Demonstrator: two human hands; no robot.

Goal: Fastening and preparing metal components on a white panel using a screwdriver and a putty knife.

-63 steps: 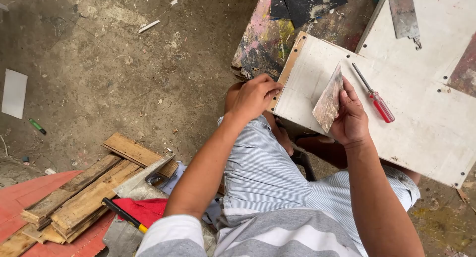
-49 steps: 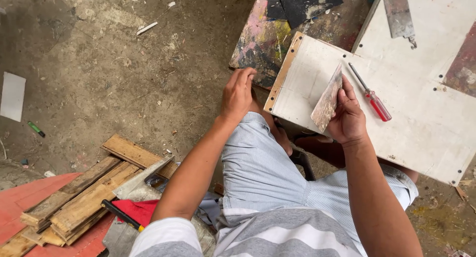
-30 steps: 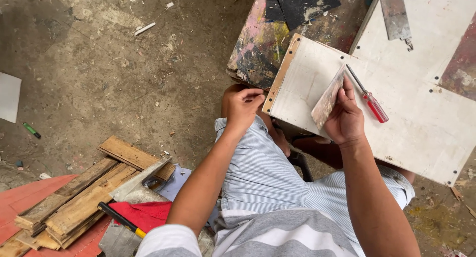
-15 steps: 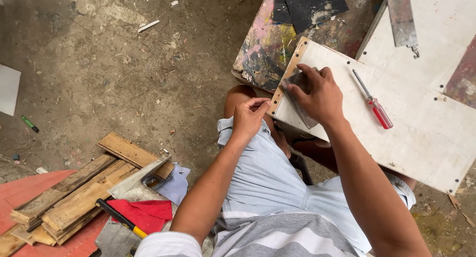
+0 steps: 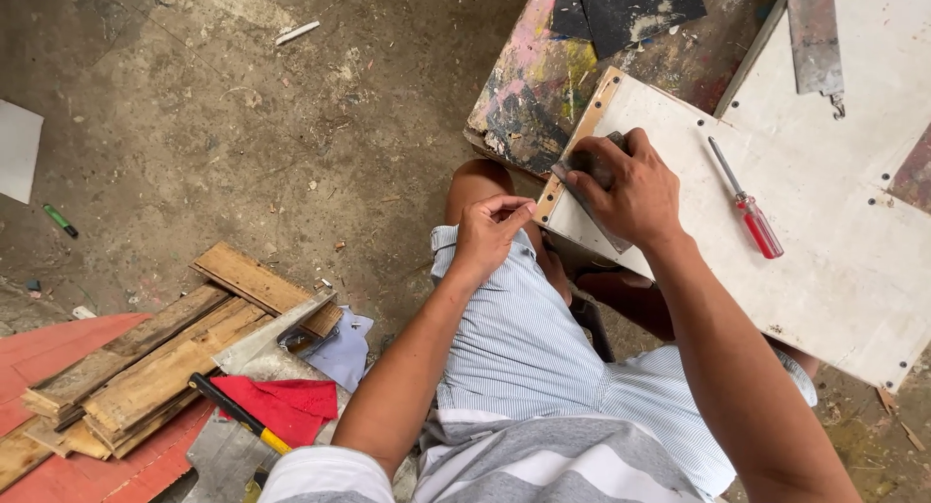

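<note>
A white board (image 5: 815, 270) with small holes along its edges rests over my knees. My right hand (image 5: 626, 188) presses a folded sheet of sandpaper (image 5: 582, 163) against the board's near left corner, by its bare wooden edge. My left hand (image 5: 490, 231) rests on my left thigh just beside that corner, fingers loosely curled, holding nothing. A red-handled screwdriver (image 5: 749, 215) lies on the board to the right of my right hand.
A paint-stained board (image 5: 543, 86) with dark sandpaper sheets (image 5: 630, 8) lies beyond the white board. A metal blade (image 5: 815, 37) lies at the top right. Stacked wood planks (image 5: 145, 362), a red cloth (image 5: 281, 406) and a yellow-and-black handled tool (image 5: 233, 411) lie at the lower left on the dirt floor.
My right hand slid the sandpaper from the board's middle to its near left corner. My left hand let go of the board's edge and came down onto my thigh.
</note>
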